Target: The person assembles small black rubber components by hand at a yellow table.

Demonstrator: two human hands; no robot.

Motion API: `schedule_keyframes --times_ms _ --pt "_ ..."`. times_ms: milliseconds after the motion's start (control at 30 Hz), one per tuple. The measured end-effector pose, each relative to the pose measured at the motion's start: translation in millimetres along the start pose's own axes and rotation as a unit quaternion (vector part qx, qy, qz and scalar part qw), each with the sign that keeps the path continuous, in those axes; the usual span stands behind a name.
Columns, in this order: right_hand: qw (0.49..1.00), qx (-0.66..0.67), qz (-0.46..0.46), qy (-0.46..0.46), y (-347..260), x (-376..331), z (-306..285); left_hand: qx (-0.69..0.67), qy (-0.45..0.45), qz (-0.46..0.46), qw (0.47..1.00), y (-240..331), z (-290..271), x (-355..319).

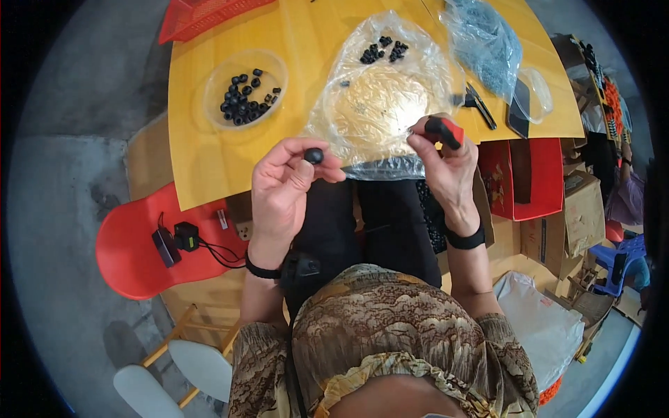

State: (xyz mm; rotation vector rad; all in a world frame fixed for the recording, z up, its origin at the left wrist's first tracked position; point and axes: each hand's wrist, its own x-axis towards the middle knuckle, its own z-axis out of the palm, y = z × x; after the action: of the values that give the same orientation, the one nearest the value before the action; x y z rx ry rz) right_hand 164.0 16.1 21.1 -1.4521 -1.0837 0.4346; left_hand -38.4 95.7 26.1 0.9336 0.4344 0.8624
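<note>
My left hand (279, 182) is raised just past the table's near edge. Its thumb and fingers pinch a small, rounded black part (314, 155). To the right, my right hand (449, 167) is closed around a tool with a black and red handle (444, 132); its working end is too small to make out. Between and beyond my hands, a clear plastic bag (355, 97) lies spread on the yellow table (300, 35). Several small black pieces (383, 50) rest on its far part. A clear round bowl (214, 75) at left holds several black parts (240, 104) like the pinched one.
At the table's right are a bluish plastic bag (488, 49), black snips (481, 108), a dark phone-like slab (518, 108) and a clear lid (541, 94). A red basket (202, 17) sits far left. Black devices lie on a red chair (129, 254). A red box (540, 174) stands right.
</note>
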Motion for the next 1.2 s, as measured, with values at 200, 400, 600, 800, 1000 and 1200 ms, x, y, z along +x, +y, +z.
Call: schedule_keyframes --times_ms 200,400,600,800,1000,1200 --pt "0.993 0.01 -0.085 -0.087 -46 -34 7 -0.062 -0.046 -0.018 0.997 -14 16 -21" --pt "0.991 -0.007 -0.099 -0.094 -61 -51 5 -0.131 -0.063 -0.049 0.988 -13 21 -32" --pt "0.978 -0.077 -0.173 -0.09 -65 -55 8 -0.136 -0.066 -0.039 0.988 -14 21 -42" --pt "0.976 -0.092 -0.184 -0.072 -63 -58 14 -0.138 -0.049 -0.046 0.988 -8 25 -47" --pt "0.982 -0.051 -0.158 -0.092 -67 -61 17 0.027 -0.027 0.021 0.999 -11 31 -53" --pt "0.99 0.017 -0.097 -0.104 -62 -68 16 0.137 -0.056 0.069 0.987 -9 30 -62"
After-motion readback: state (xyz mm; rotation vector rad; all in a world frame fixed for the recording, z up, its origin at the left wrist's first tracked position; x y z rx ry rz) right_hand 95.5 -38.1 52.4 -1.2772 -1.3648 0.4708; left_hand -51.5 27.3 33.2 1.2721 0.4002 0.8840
